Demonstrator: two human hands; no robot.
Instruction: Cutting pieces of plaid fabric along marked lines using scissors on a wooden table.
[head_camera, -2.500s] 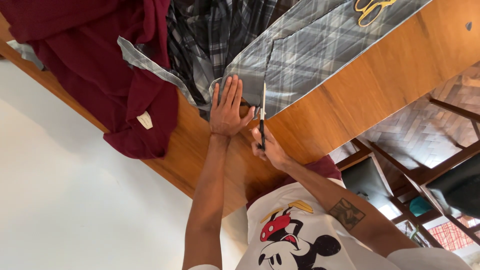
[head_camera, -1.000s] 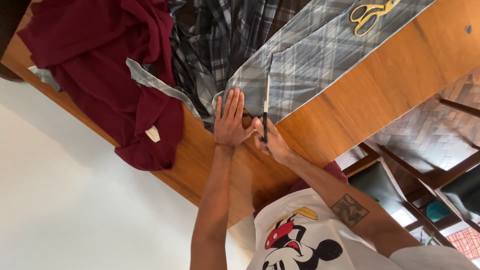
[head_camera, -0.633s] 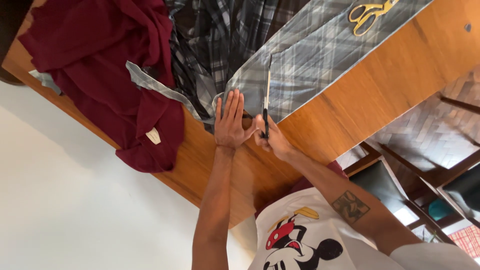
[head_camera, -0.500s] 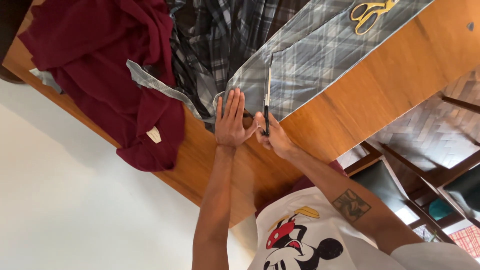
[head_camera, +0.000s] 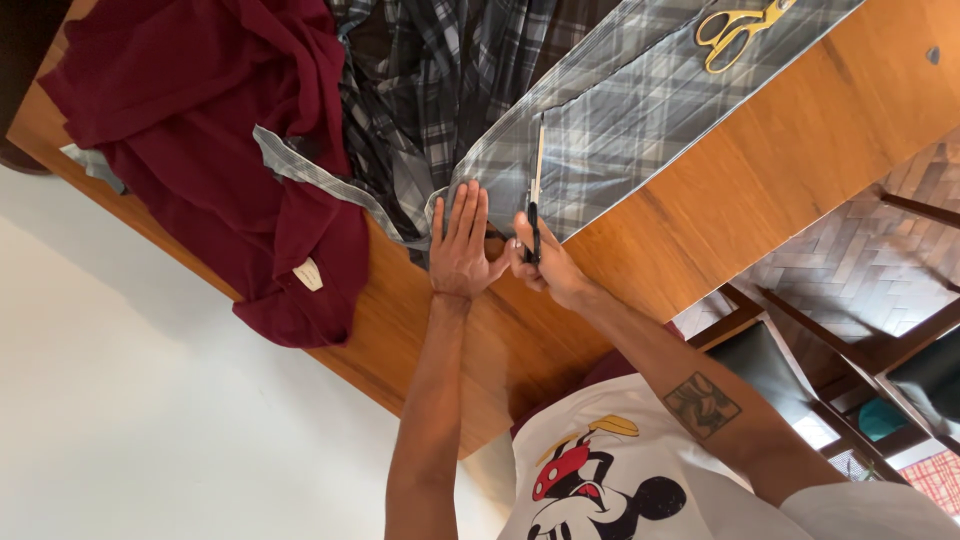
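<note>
The left hand (head_camera: 462, 245) lies flat on plaid cloth (head_camera: 640, 110) at the counter (head_camera: 760, 170) edge. At its 3 o'clock, the right hand (head_camera: 545, 268) holds scissors (head_camera: 535, 195) in a closed grip, handles hidden. At 1 o'clock lie yellow scissors (head_camera: 738, 25), partly cut off.
</note>
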